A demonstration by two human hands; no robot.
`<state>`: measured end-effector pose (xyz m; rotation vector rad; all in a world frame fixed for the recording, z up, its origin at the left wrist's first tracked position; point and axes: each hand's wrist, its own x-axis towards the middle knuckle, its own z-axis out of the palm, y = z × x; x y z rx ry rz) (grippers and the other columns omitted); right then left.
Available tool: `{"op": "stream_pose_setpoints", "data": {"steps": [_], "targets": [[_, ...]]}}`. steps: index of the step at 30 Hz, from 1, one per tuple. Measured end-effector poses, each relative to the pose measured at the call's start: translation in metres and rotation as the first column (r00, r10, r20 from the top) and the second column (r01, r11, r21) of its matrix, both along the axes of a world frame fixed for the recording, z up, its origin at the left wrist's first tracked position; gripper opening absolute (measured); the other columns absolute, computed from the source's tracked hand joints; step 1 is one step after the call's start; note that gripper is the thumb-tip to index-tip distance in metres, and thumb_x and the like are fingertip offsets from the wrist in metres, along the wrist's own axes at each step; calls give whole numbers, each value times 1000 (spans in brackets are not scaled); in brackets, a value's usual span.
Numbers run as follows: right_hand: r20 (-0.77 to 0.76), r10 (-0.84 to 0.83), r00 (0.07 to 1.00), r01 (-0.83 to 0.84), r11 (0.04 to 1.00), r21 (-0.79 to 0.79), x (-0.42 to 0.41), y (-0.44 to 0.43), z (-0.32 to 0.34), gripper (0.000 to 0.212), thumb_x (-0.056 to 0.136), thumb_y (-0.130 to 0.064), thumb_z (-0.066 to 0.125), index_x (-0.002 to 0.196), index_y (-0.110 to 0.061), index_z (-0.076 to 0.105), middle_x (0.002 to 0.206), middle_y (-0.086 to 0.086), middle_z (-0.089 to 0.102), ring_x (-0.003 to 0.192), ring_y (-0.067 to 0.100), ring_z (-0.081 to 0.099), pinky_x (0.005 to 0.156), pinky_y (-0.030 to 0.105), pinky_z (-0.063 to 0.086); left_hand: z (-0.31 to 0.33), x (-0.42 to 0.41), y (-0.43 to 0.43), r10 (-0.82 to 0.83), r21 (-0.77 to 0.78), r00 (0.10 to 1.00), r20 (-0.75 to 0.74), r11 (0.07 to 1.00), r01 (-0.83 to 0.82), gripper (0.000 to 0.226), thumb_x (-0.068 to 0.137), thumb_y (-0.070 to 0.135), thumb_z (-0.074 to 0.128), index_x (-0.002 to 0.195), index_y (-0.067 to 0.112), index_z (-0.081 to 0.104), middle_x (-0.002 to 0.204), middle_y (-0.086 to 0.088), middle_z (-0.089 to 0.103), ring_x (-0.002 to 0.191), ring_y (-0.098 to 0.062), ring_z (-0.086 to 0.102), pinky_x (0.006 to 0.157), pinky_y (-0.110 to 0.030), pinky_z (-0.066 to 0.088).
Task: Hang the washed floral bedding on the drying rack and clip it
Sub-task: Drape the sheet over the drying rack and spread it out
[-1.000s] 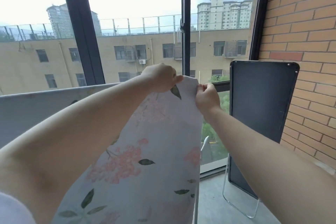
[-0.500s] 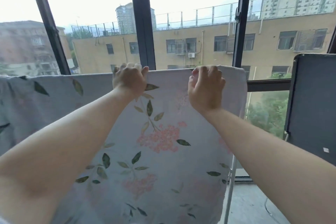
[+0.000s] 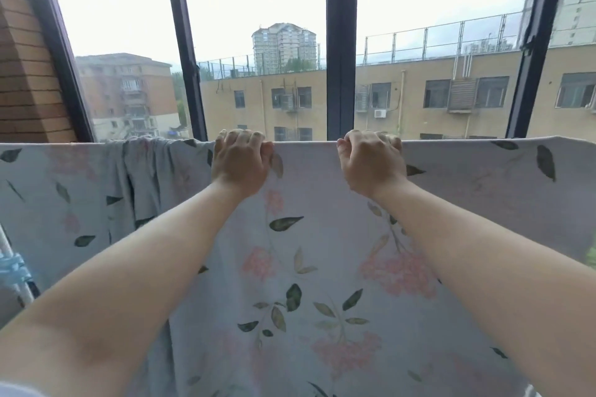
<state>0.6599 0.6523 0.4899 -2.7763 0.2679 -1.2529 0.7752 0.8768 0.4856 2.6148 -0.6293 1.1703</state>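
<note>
Head cam looks straight at the floral bedding (image 3: pixel 322 267). It's draped over the top of the drying rack (image 3: pixel 4 243) and runs across pretty much the whole width of the shot. The top bar itself is hidden under the fabric; only a white upright pokes out at the lower left. It has a light-blue thing (image 3: pixel 13 269) on it, maybe a clip, can't really tell.

The fabric is a pale grey-lilac with soft pink flower clusters and dark green leaves scattered around. It's mostly flat and smooth in the middle and on the right. On the left there's a bunched-up patch with several vertical folds, just beside the left hand (image 3: pixel 240 164).

Both hands sit on the top edge, a little apart. Left hand's fingers are curled over the edge and gripping the cloth. Right hand (image 3: pixel 371 166) is doing the same, knuckles up, fingers hooked over the far side.

Behind it are dark window frames (image 3: pixel 340 42), a brick wall (image 3: pixel 25 74) on the left, and buildings (image 3: pixel 419 93) outside.
</note>
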Motion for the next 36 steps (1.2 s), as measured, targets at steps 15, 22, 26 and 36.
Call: {"op": "stream_pose_setpoints", "data": {"steps": [15,22,26,36], "targets": [[-209,-336,918,348,937,25,26,1,23,67,105,-45,11,120,-12,67,122,18,67,120,37,55,106,46,30,2,31,26,-23,-92,999,-41,996,19,55,106,44,21,91,16,66,93,-8,68,93,-33,57,94,-44,31],[-224,-191,956,203,979,33,13,-1,15,71,101,-56,6,128,-19,60,132,15,61,125,36,49,107,47,30,5,-26,-68,-185,-136,975,-121,976,168,49,107,38,19,99,14,62,106,-10,65,107,-32,50,102,-44,25],[-185,-188,965,197,980,30,3,-9,16,62,103,-50,14,118,-19,65,124,14,65,120,34,52,104,44,31,5,-38,-92,-256,-132,960,-113,962,241,49,107,38,20,104,14,62,108,-10,65,108,-30,51,102,-41,26],[-146,-341,929,353,933,68,-37,-81,16,51,102,-35,22,112,-16,68,119,17,64,118,34,49,111,46,24,8,-23,-69,-139,-8,988,-65,990,139,58,105,50,18,104,22,68,107,-1,70,107,-28,59,107,-45,26]]}}
